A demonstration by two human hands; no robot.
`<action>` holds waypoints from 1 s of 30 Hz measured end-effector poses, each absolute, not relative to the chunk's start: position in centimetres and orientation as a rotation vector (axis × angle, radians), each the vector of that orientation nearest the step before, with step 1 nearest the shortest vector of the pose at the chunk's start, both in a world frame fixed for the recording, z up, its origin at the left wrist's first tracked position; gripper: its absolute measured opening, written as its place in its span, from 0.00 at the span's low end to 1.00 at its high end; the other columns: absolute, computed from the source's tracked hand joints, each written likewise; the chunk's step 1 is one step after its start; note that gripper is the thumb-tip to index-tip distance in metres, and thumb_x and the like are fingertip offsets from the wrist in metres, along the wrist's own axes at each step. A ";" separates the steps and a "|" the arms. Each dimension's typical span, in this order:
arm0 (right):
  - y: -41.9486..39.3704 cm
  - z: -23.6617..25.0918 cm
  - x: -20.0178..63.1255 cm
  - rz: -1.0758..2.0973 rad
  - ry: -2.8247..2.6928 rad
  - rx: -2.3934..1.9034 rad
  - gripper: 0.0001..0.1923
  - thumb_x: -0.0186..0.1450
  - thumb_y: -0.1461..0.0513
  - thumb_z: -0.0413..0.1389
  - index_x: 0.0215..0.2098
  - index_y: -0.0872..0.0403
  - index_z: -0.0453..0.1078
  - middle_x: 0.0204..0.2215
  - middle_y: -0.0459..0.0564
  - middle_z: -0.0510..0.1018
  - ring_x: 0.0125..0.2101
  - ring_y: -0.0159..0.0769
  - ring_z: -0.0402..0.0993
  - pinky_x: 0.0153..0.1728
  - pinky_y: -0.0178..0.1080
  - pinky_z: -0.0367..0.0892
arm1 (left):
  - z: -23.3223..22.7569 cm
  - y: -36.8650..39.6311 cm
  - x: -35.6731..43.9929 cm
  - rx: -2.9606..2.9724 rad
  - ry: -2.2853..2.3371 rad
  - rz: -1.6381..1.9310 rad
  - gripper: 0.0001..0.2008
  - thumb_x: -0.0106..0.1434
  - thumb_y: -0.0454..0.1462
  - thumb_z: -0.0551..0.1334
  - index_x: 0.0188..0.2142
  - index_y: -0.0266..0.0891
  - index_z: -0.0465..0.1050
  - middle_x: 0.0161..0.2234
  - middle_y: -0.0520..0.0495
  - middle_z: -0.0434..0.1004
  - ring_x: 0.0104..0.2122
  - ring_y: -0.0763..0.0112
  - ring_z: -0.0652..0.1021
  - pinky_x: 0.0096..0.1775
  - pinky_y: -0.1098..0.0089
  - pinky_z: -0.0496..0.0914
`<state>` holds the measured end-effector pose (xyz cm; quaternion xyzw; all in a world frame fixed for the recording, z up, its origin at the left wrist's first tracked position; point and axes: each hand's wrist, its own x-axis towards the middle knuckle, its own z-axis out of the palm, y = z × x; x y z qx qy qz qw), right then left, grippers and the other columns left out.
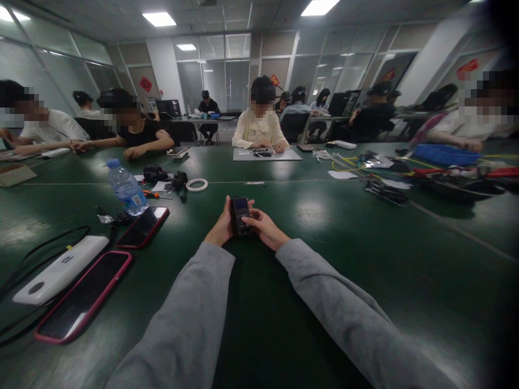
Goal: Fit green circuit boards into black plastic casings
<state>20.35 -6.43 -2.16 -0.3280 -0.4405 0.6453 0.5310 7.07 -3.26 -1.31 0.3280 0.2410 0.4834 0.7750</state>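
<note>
A small black handheld device (240,215) with a bluish screen stands upright above the green table (324,259), straight ahead of me. My left hand (221,227) wraps its left side. My right hand (263,226) grips its right side, with the fingers lying across the front below the screen. Both of my arms wear grey sleeves.
To my left lie two phones in red cases (83,297) (143,227), a white power bank (60,268) with black cables and a water bottle (126,188). A tape ring (197,185) and small tools lie beyond. Cables and tools clutter the right. Several people sit around the table.
</note>
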 end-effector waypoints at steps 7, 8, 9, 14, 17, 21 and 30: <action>-5.8 -1.9 21.5 1.419 -0.863 -0.806 0.30 0.40 0.60 0.71 0.34 0.53 0.59 0.30 0.40 0.72 0.31 0.28 0.71 0.32 0.32 0.66 | -2.2 -3.1 7.6 0.785 0.628 1.178 0.21 0.57 0.48 0.65 0.44 0.34 0.72 0.37 0.43 0.78 0.38 0.68 0.78 0.45 0.67 0.70; -5.6 -1.8 21.8 1.405 -0.848 -0.815 0.30 0.39 0.60 0.71 0.33 0.52 0.59 0.29 0.39 0.71 0.30 0.28 0.70 0.31 0.31 0.65 | -2.3 -3.2 7.7 0.812 0.624 1.204 0.20 0.55 0.42 0.68 0.45 0.35 0.72 0.37 0.45 0.78 0.37 0.70 0.78 0.45 0.68 0.70; -5.5 -1.7 22.1 1.392 -0.836 -0.817 0.30 0.39 0.60 0.72 0.33 0.52 0.59 0.29 0.39 0.71 0.30 0.28 0.70 0.30 0.31 0.65 | -2.4 -3.2 7.7 0.843 0.618 1.216 0.22 0.53 0.37 0.70 0.47 0.36 0.71 0.37 0.46 0.78 0.36 0.72 0.78 0.46 0.69 0.69; -5.1 -1.8 22.9 1.379 -0.850 -0.814 0.30 0.40 0.59 0.71 0.33 0.52 0.58 0.29 0.39 0.71 0.29 0.28 0.70 0.30 0.31 0.65 | -2.7 -3.4 7.5 0.966 0.627 1.228 0.29 0.46 0.28 0.72 0.49 0.36 0.70 0.39 0.45 0.77 0.42 0.69 0.76 0.51 0.63 0.66; -5.0 -2.1 22.9 1.374 -0.880 -0.825 0.30 0.40 0.58 0.71 0.32 0.52 0.58 0.30 0.40 0.72 0.30 0.28 0.71 0.31 0.32 0.66 | -2.7 -3.4 7.4 0.952 0.631 1.234 0.29 0.46 0.28 0.71 0.49 0.36 0.71 0.39 0.44 0.77 0.42 0.68 0.76 0.52 0.62 0.65; -5.1 -2.3 23.0 1.374 -0.933 -0.816 0.29 0.43 0.58 0.71 0.33 0.52 0.57 0.31 0.41 0.72 0.32 0.29 0.71 0.32 0.32 0.67 | -2.4 -3.6 7.3 0.944 0.618 1.221 0.29 0.45 0.28 0.72 0.48 0.35 0.71 0.38 0.44 0.78 0.41 0.68 0.77 0.53 0.62 0.64; -5.4 -2.2 23.0 1.370 -0.974 -0.801 0.27 0.44 0.59 0.71 0.32 0.53 0.59 0.31 0.41 0.71 0.31 0.28 0.70 0.32 0.31 0.65 | -2.2 -3.7 6.8 0.946 0.616 1.216 0.28 0.45 0.27 0.71 0.48 0.34 0.71 0.39 0.44 0.78 0.41 0.68 0.77 0.53 0.62 0.64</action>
